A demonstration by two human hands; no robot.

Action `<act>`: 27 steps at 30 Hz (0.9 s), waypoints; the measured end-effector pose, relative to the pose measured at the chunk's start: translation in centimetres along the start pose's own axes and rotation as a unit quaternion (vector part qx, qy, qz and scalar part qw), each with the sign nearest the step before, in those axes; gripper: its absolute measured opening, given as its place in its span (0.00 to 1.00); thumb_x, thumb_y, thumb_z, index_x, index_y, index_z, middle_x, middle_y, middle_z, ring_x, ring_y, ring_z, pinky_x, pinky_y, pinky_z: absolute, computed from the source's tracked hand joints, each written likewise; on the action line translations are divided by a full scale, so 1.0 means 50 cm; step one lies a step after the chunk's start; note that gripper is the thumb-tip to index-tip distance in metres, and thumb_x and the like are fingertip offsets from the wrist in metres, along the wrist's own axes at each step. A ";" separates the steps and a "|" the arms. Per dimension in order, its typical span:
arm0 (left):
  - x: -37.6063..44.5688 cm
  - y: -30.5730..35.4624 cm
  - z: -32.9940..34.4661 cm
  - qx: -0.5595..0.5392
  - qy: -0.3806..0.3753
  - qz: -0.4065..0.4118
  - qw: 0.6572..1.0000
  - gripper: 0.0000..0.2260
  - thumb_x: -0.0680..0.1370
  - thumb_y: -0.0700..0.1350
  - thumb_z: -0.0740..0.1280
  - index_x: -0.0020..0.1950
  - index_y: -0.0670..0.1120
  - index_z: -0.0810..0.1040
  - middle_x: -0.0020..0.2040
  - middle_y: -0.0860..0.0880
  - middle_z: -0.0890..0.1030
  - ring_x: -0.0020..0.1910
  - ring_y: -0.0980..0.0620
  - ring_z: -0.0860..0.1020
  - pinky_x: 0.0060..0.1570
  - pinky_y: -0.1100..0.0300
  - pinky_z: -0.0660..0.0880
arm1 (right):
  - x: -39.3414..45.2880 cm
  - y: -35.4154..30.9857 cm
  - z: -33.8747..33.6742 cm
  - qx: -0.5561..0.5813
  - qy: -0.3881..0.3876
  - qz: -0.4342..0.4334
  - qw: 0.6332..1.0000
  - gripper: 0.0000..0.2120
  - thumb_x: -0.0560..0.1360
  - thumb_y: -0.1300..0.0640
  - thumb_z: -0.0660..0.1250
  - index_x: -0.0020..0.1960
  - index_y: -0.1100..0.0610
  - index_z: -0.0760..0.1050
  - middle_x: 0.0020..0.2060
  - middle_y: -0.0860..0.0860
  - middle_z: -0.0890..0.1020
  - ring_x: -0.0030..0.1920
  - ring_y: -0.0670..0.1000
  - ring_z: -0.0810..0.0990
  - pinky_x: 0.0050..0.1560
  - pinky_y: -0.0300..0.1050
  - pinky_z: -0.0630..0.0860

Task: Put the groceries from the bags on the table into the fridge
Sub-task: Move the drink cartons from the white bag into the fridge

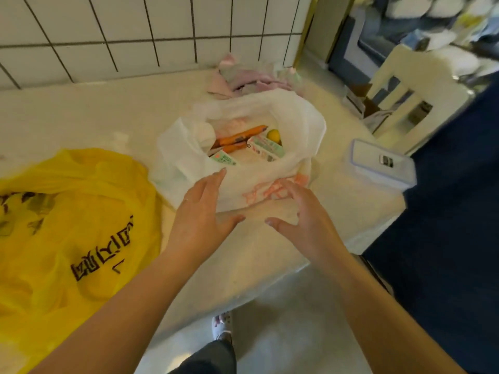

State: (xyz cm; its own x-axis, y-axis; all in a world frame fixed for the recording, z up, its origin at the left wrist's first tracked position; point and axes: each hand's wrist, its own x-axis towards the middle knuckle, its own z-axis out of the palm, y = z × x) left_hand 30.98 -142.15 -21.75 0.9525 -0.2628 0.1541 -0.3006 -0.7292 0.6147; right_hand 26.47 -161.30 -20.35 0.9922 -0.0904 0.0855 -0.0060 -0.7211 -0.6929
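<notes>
A person stands at a pale stone-look table (108, 117) set against a white tiled wall (135, 31), both hands reaching for the near side of a thin white plastic carrier bag with pink print (297, 125). The bag sits at the table's centre with its mouth slumped wide open, probably spread so the contents can be seen and lifted straight out. Inside lie orange carrots (240, 136), two small green-and-white drink cartons (266, 148) and a yellow lemon (272, 134) at the bag's 1 o'clock; none of these groceries has left the bag yet, and no fridge is in view.

The left hand (202, 211) hovers at the bag's 7 o'clock, fingers straight and slightly spread, the fingertips (222, 171) at or just touching the rim, holding nothing. The right hand (299, 211) comes in at 5 o'clock, fingers apart and gently curved over the pink print; whether they touch the plastic cannot be told. It too holds nothing.

A crumpled yellow plastic bag with dark lettering (67, 225) lies at 9 o'clock of the white one, apparently waiting its turn. A clear lidded plastic box (383, 163) rests at 3 o'clock near the table edge, and a heap of pastel cloths (243, 76) sits at 12 o'clock against the wall. A white wooden chair (410, 85) stands beyond the table.
</notes>
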 end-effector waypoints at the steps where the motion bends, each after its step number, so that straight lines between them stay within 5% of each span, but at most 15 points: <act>1: 0.034 0.001 0.004 -0.012 0.000 -0.006 1.000 0.37 0.70 0.56 0.72 0.75 0.51 0.58 0.72 0.49 0.65 0.70 0.49 0.63 0.68 0.56 0.60 | 0.031 0.007 -0.002 0.005 -0.005 -0.001 1.000 0.34 0.69 0.53 0.74 0.71 0.51 0.63 0.60 0.41 0.67 0.59 0.37 0.65 0.52 0.20 0.60; 3: 0.098 -0.002 0.013 -0.018 0.005 0.002 1.000 0.37 0.70 0.56 0.72 0.75 0.52 0.58 0.72 0.50 0.65 0.70 0.51 0.62 0.68 0.58 0.59 | 0.093 0.020 -0.005 0.011 -0.018 0.003 1.000 0.34 0.70 0.53 0.73 0.71 0.50 0.63 0.64 0.44 0.68 0.61 0.38 0.65 0.55 0.22 0.61; 7: 0.203 -0.017 0.028 -0.015 0.018 -0.006 1.000 0.37 0.71 0.57 0.70 0.75 0.53 0.57 0.73 0.53 0.63 0.71 0.52 0.60 0.67 0.61 0.56 | 0.211 0.037 -0.010 0.015 -0.023 0.009 1.000 0.35 0.68 0.54 0.75 0.71 0.47 0.63 0.66 0.48 0.68 0.65 0.47 0.67 0.64 0.50 0.70; 15: 0.326 0.012 0.099 -0.061 0.014 -0.067 0.996 0.34 0.76 0.54 0.66 0.76 0.51 0.53 0.73 0.51 0.62 0.71 0.53 0.61 0.64 0.58 0.64 | 0.407 0.086 -0.012 0.032 -0.105 -0.015 0.994 0.32 0.70 0.54 0.73 0.70 0.49 0.64 0.62 0.40 0.65 0.60 0.39 0.66 0.57 0.31 0.63; 22: 0.377 0.007 0.184 0.055 -0.014 -0.198 0.979 0.26 0.80 0.51 0.60 0.76 0.48 0.57 0.76 0.47 0.55 0.75 0.48 0.53 0.70 0.51 0.61 | 0.542 0.174 0.034 -0.022 -0.217 -0.032 0.975 0.32 0.69 0.51 0.73 0.70 0.51 0.67 0.67 0.46 0.68 0.66 0.48 0.68 0.63 0.41 0.66; 27: 0.403 -0.004 0.211 0.168 -0.069 -0.274 0.944 0.27 0.81 0.53 0.56 0.76 0.46 0.51 0.77 0.45 0.51 0.76 0.46 0.46 0.73 0.52 0.50 | 0.596 0.204 0.034 -0.163 -0.310 -0.104 0.931 0.33 0.74 0.46 0.67 0.74 0.49 0.58 0.74 0.45 0.57 0.73 0.47 0.57 0.68 0.41 0.58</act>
State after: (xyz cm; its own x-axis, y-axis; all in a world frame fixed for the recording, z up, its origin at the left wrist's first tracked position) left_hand 49.70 -153.95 -26.92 0.9607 0.1499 -0.2335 0.2158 -0.9325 0.2896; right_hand 56.17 -170.19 -26.09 0.8569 0.4154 -0.3053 0.2571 -0.8577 -0.4452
